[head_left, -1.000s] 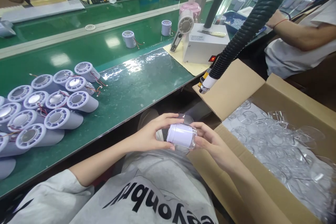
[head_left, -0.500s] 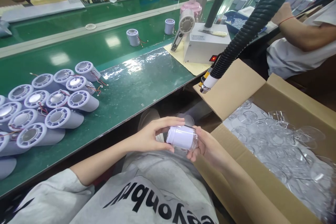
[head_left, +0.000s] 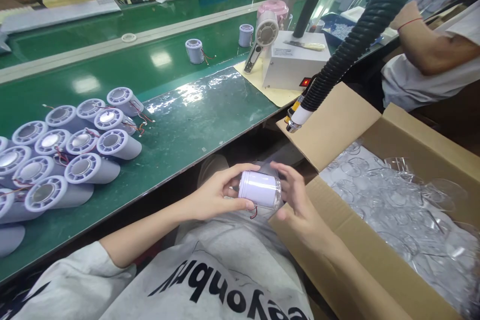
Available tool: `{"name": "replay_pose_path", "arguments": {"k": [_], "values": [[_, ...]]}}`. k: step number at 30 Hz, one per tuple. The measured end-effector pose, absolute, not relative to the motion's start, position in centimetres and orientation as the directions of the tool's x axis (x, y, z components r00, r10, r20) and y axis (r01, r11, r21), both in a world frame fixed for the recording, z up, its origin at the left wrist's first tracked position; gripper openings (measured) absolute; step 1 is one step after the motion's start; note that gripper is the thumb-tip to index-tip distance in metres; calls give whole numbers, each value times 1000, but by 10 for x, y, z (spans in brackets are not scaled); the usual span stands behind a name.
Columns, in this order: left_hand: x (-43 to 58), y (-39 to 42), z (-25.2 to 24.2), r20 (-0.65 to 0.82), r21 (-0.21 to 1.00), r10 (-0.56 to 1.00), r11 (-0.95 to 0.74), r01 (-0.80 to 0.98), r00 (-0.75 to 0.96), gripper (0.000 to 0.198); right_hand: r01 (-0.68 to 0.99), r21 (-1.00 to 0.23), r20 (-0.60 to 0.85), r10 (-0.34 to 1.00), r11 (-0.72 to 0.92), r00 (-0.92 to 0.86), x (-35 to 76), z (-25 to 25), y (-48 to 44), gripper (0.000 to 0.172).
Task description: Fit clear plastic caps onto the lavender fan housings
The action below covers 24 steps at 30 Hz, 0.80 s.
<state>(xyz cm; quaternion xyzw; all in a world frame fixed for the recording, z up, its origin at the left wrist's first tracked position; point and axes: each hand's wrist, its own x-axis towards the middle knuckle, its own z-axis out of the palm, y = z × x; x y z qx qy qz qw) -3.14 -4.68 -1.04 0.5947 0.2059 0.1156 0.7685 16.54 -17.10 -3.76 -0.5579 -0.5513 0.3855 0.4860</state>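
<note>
My left hand (head_left: 219, 192) is closed around the rim end of a lavender cylindrical housing (head_left: 260, 190) with a clear plastic cover over its other end. The housing lies on its side above my lap. A short dark red wire (head_left: 254, 213) hangs below it. Around the clear end, my right hand (head_left: 298, 202) has its fingers spread; whether a fingertip still touches the cover is hidden. Several similar lavender housings (head_left: 92, 167), with vented round ends and thin wires, stand in rows on the green bench at left.
A cardboard box (head_left: 322, 202) at right holds many clear plastic covers (head_left: 397, 205). Above its flap hangs a black ribbed hose (head_left: 348, 45) with a metal nozzle. A white machine (head_left: 296, 62) with a red switch sits on the green bench (head_left: 202, 120). Co-workers are across and at right.
My right hand has loosened from the clear end and spread its fingers. The held housing has turned slightly, showing the wire. Two housings on the far belt have shifted a little right.
</note>
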Motion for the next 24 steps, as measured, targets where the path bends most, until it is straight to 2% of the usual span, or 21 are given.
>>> {"name": "replay_pose_path", "arguments": {"k": [2,4,6,9,12,16,20,22,24], "values": [[-32,-46,-10,-210,947,421,314,75,882,62,476,-799,398,916,367,-38,169,-38,-171,67],[-33,-45,-11,-235,939,403,330,99,885,61,549,-692,468,870,469,-154,172,-37,-171,61],[-33,-43,-11,-222,949,376,294,112,900,66,487,-786,372,921,381,-119,172,-35,-171,54],[-34,-40,-10,-144,978,342,192,81,929,74,194,-976,102,995,102,-8,172,-34,-175,53],[-35,-39,-8,-155,969,305,231,85,940,74,-3,-999,-47,999,-46,4,172,-35,-177,47],[-36,-39,-13,-269,903,264,404,147,926,81,-1,-995,-95,995,-95,39,172,-34,-176,50],[-33,-46,-30,-294,847,244,515,133,924,83,59,-972,-224,973,-227,51,159,-31,-175,54],[-33,-47,-31,-334,840,246,516,169,910,75,58,-972,-228,974,-228,4,156,-28,-174,58],[-36,-34,-19,-396,868,254,417,270,882,65,183,-963,-203,979,-198,-10,167,-27,-172,53]]}}
